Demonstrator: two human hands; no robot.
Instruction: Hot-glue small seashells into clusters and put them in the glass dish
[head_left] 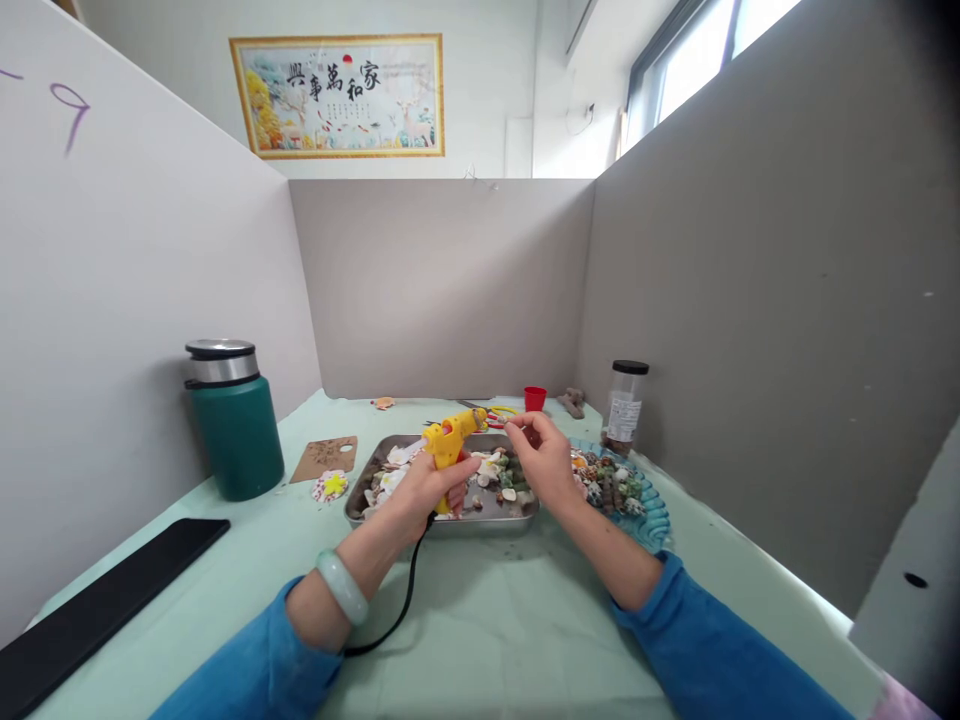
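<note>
My left hand is wrapped round the handle of a yellow hot glue gun, its nozzle pointing right. A black cord hangs from the handle. Just beyond the nozzle, my right hand is closed in a pinch; whatever its fingertips hold is too small to name. Both hands are above a metal tray of white shells, stones and greenish pieces. Partly behind my right forearm is a blue scalloped plate heaped with spotted shells.
A green flask and a black flat slab stand and lie at left. Nearby are a brown board and a flower-decorated disc. Further back are a red cup, pliers and a lidded jar. Grey partitions enclose the table.
</note>
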